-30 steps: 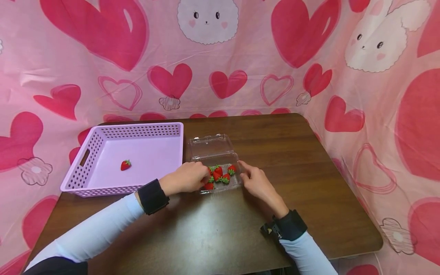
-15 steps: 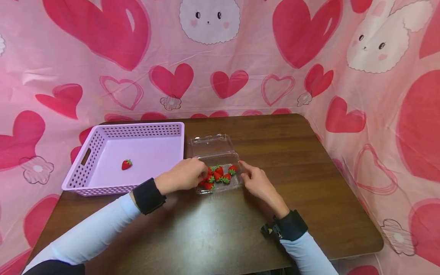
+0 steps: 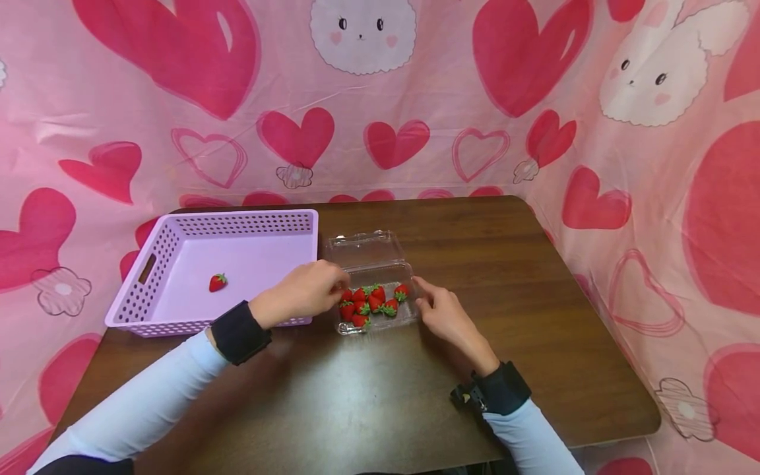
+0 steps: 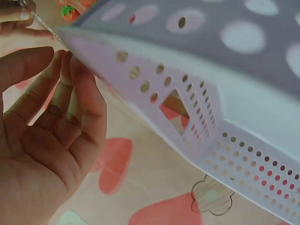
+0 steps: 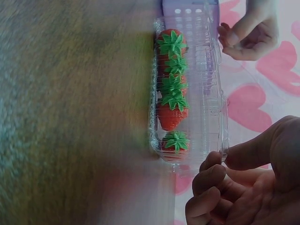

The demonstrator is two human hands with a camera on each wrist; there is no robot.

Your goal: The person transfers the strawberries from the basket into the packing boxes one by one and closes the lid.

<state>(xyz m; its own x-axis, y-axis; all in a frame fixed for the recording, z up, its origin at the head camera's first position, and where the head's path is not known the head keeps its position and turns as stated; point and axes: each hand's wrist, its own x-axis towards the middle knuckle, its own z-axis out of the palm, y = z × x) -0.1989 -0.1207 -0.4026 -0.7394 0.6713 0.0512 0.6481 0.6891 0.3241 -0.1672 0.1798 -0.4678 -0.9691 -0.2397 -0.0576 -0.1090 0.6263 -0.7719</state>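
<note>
In the head view a clear plastic clamshell box (image 3: pixel 382 322) lies on the table with its lid (image 3: pixel 365 249) folded back. Several red strawberries (image 3: pixel 375 300) with green leaves fill its left and middle. My right hand (image 3: pixel 446 318) holds the box's right rim; the right wrist view shows thumb and fingers pinching the clear edge (image 5: pixel 224 136). Between box and basket, my left hand (image 3: pixel 309 290) is raised above the box's left edge. Its fingers (image 4: pixel 89 103) are loosely bent with nothing between them in the left wrist view. One strawberry (image 3: pixel 218 282) lies in the lilac basket (image 3: pixel 255 254).
The basket's perforated wall (image 4: pixel 164 79) stands close beside my left hand. Brown tabletop (image 3: pixel 505 284) extends right of the box and in front of it. A pink heart-patterned cloth (image 3: pixel 439 79) hangs behind and to the right of the table.
My left hand has drawn back from the box, leftward and slightly up toward the basket, uncovering more strawberries at the box's left end. My right hand stays on the rim.
</note>
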